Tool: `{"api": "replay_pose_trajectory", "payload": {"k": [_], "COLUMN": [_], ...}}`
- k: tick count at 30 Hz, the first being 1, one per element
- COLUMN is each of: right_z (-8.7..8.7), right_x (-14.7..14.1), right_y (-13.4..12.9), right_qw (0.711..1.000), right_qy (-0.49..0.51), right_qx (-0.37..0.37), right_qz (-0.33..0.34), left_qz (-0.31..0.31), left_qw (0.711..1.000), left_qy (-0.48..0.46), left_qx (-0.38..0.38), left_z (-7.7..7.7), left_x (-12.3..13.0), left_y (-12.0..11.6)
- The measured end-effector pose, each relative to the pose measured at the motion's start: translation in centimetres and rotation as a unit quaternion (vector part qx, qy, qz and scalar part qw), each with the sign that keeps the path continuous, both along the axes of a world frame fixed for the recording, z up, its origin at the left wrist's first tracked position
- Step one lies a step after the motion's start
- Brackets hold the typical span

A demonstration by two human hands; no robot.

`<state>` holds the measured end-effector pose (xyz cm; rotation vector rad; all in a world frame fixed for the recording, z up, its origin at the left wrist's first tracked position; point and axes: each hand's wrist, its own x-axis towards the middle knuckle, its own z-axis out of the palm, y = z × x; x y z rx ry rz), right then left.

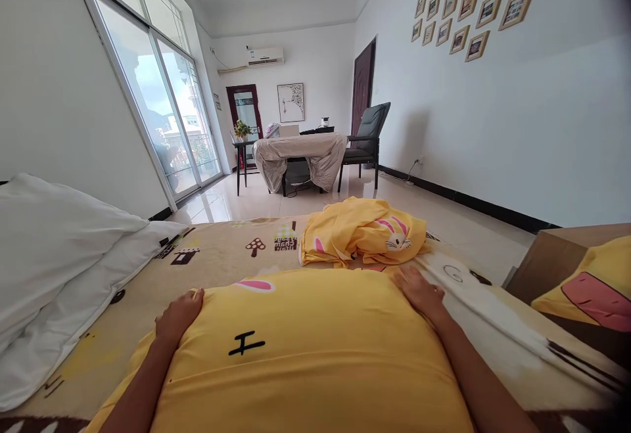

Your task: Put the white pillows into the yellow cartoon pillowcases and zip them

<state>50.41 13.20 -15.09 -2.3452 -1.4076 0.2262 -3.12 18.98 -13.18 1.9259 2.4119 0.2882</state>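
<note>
A plump yellow pillow (pixel 315 328) lies in front of me, with a black mark and a pink ear shape printed on its cover. At its far left corner, my left hand (pixel 178 316) is closed on the edge, fingers curled over the cloth. My right hand (pixel 421 294) grips the far right corner, its fingertips partly hidden. Just beyond the pillow, a crumpled yellow cloth (pixel 362 232) with a printed rabbit face sits on the patterned beige blanket (pixel 221 242).
White pillows (pixel 54 249) are piled at the left. A cardboard box (pixel 537 265) at the right has another yellow printed cloth (pixel 591 288) in it. Past the bed stand a covered table (pixel 296 147) and a dark chair (pixel 367 140).
</note>
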Motion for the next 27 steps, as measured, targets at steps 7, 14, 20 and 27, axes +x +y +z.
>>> {"api": "replay_pose_trajectory", "payload": {"k": [7, 14, 20, 27], "right_z": [9.8, 6.6, 4.6, -1.5], "right_x": [-11.2, -18.0, -13.8, -3.8], "right_y": [-10.2, -9.8, -5.1, -0.2], "right_qw": [0.923, 0.875, 0.928, 0.978], "right_qy": [-0.042, 0.0, -0.004, 0.069], "right_qx": [0.233, 0.087, 0.059, -0.029], "right_qz": [0.304, 0.476, 0.368, 0.192], "left_qz": [-0.117, -0.435, -0.292, -0.141], "left_qw": [0.98, 0.896, 0.952, 0.974], "left_qy": [-0.053, -0.075, -0.086, -0.164], "left_qx": [0.154, -0.036, -0.042, -0.066], "left_z": [6.8, 6.6, 3.3, -0.7], "left_x": [3.7, 12.9, 8.0, -1.4], "left_y": [-6.4, -13.9, -6.3, 0.1]}}
